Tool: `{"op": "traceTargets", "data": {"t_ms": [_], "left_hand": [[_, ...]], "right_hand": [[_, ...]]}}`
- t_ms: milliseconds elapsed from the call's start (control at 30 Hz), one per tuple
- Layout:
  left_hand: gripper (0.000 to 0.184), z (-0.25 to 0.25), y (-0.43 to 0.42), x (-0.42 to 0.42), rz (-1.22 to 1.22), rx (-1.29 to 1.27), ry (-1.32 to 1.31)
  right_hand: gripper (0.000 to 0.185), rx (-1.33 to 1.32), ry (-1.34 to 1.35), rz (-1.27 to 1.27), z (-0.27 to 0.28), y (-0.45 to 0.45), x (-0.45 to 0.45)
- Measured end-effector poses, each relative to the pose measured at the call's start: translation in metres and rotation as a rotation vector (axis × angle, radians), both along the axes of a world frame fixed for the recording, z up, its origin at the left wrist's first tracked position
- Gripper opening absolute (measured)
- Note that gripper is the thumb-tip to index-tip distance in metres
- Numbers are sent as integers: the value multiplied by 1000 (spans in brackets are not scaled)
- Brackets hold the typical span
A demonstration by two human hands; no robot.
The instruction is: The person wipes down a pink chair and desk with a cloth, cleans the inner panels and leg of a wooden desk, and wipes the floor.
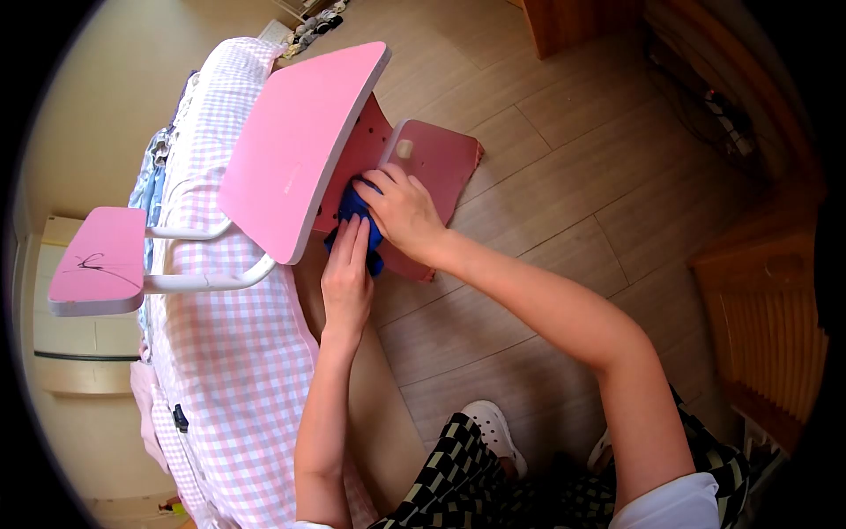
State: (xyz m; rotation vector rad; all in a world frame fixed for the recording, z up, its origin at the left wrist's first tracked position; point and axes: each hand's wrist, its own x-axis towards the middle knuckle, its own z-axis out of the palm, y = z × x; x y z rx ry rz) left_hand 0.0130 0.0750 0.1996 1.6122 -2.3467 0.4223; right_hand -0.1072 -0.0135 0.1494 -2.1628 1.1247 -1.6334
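And at ten o'clock from centre, the right hand (407, 212) curls over a bunched blue cloth (353, 204) by the pink chair (295, 141), the left hand (346, 289) laying straightish fingers from six o'clock, full closure impossible to tell, and even pressure seems wisest.

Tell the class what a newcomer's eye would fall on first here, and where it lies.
Probably the pink chair, filling the upper left in front of the checked bed cover. Next, near the centre, the blue cloth, vivid against the pink, with the left hand and right hand on it. Lower down, a white clog stands out.
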Motion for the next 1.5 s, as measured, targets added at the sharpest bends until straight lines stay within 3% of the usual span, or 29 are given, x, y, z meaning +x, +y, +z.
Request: {"op": "traceTargets", "data": {"t_ms": [533,667,733,1167,1500], "left_hand": [[57,-9,-42,-20,0,-9,1],[56,-9,-47,-26,-5,-24,21],[55,-11,-53,-29,-11,-30,32],[55,-9,-85,-44,-48,-30,68],[51,-18,-107,-50,-78,-78,54]], "right_hand": [[23,-42,85,-187,4,-37,-11],[28,36,91,-131,5,-42,-16],[21,-4,46,-186,4,-51,-15],[25,149,3,-200,9,-77,-28],[20,-55,25,-189,6,-104,-37]]}}
